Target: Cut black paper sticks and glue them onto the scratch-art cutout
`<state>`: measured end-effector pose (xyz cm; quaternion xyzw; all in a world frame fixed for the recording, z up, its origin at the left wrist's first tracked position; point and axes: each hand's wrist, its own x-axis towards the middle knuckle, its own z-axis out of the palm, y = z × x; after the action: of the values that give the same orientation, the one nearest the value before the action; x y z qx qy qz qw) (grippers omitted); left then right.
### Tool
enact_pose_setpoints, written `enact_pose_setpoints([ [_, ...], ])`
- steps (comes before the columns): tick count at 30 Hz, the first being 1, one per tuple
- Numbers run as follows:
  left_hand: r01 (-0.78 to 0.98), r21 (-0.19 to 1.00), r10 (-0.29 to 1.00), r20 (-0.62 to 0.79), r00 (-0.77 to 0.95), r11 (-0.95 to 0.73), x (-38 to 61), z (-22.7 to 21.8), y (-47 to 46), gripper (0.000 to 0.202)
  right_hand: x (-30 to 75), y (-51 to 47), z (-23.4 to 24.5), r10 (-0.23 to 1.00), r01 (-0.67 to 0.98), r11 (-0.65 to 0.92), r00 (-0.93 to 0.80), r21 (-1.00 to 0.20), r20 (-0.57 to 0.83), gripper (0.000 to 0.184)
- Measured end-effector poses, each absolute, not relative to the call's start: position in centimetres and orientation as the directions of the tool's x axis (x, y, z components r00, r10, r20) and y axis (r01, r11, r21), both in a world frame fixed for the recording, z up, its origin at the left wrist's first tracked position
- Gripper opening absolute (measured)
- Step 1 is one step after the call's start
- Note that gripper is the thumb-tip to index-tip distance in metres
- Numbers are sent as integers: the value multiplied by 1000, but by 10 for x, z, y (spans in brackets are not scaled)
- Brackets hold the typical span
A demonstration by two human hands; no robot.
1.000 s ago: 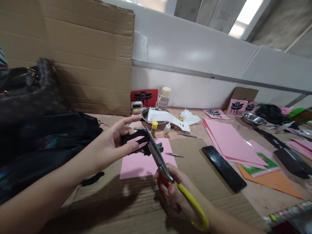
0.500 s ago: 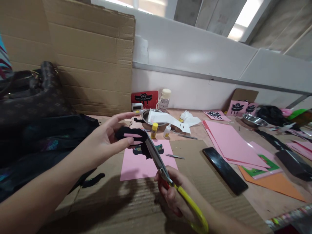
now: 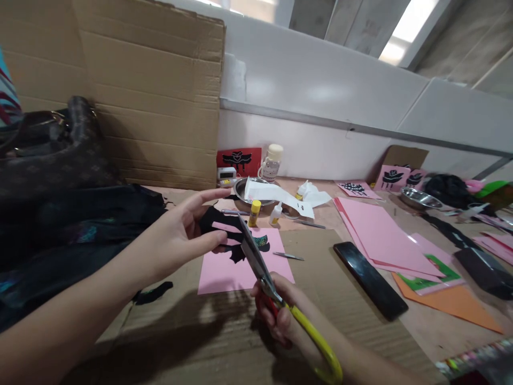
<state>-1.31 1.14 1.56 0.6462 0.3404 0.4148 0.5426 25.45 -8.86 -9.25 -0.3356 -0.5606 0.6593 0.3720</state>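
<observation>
My left hand (image 3: 192, 227) pinches a piece of black fabric (image 3: 210, 218) with pink strips on it, between thumb and fingers, its index finger stretched out. In my right hand (image 3: 276, 307) is a pair of scissors (image 3: 256, 262) with yellow and red handles. The blades point up and left and meet the right edge of the black fabric; whether they are parted there is hard to see. Below the hands lies a pink sheet (image 3: 224, 275) bearing a black cut-out (image 3: 262, 244) with glittery trim, partly hidden by the held fabric and the blades.
Behind the sheet stand a glue stick (image 3: 254, 213), a small white bottle (image 3: 276, 213) and a metal bowl (image 3: 240, 188). Tweezers (image 3: 288, 256) and a phone (image 3: 369, 280) lie to the right, near pink sheets (image 3: 377, 230). Black fabric (image 3: 100, 230) and a handbag (image 3: 52, 155) are at left.
The black fabric has shifted slightly right and tilted in my left hand, showing more of its upper face. My right hand and the scissors have barely moved. The view has shifted slightly.
</observation>
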Motion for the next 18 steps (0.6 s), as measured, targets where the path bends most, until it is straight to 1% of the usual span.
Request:
enact_pose_setpoints([
  [6, 23, 978, 895, 179, 410, -206, -13, 18, 12, 70, 253, -88, -87, 865, -110, -108, -501, -988, -39, 76],
  [9, 19, 976, 879, 186, 438, -216, -12, 19, 10, 72, 253, -88, -87, 867, -91, -118, -495, -989, -58, 73],
  [12, 52, 969, 865, 192, 463, -243, -10, 19, 8, 74, 253, -88, -89, 869, -106, -109, -493, -988, -43, 70],
  [14, 62, 970, 866, 181, 466, -236, -11, 20, 8, 74, 254, -88, -90, 871, -115, -97, -491, -989, -29, 71],
  [18, 22, 981, 874, 164, 458, -195, -12, 20, 10, 73, 255, -90, -93, 874, -107, -89, -485, -990, -26, 68],
])
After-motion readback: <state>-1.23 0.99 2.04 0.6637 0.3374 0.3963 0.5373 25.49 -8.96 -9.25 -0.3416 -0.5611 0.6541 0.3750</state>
